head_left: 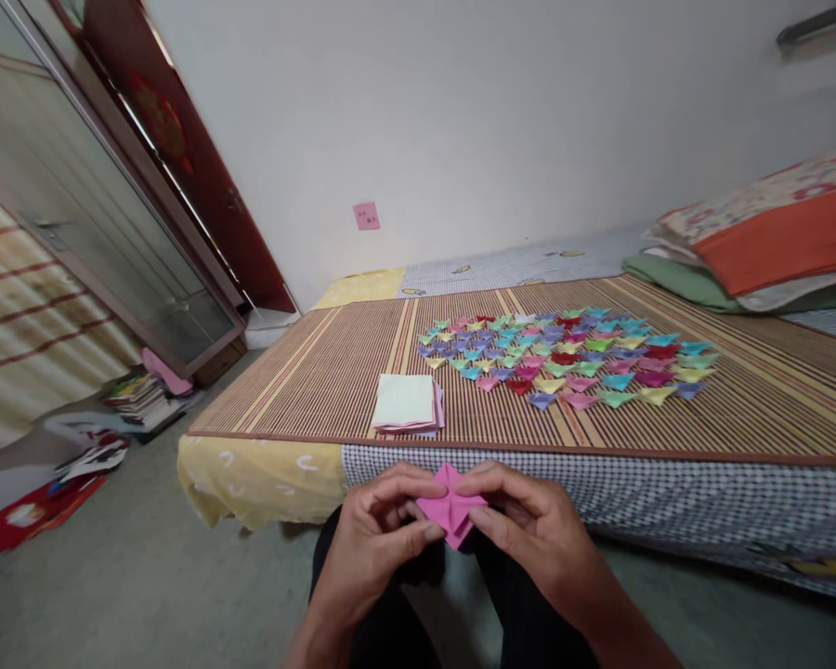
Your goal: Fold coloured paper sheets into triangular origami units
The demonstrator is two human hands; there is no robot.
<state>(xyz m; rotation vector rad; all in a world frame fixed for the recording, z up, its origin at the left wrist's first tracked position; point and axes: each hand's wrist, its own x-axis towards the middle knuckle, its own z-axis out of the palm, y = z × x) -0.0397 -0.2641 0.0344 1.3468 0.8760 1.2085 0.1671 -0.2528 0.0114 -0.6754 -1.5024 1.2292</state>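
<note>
A bright pink piece of folded origami paper is held up between my two hands, over my knees and in front of the bed's edge. My left hand pinches its left side between thumb and fingers. On the opposite side, my right hand grips it the same way, the thumb on the lower right fold. The paper is diamond-shaped, with a crease down the middle and a lower point sticking out. My hands cover parts of its side corners.
A stack of square paper sheets lies near the front edge of the striped mat. Behind it to the right, many small folded paper pieces stand in rows. Folded bedding is piled at far right. A pink note sticks to the wall.
</note>
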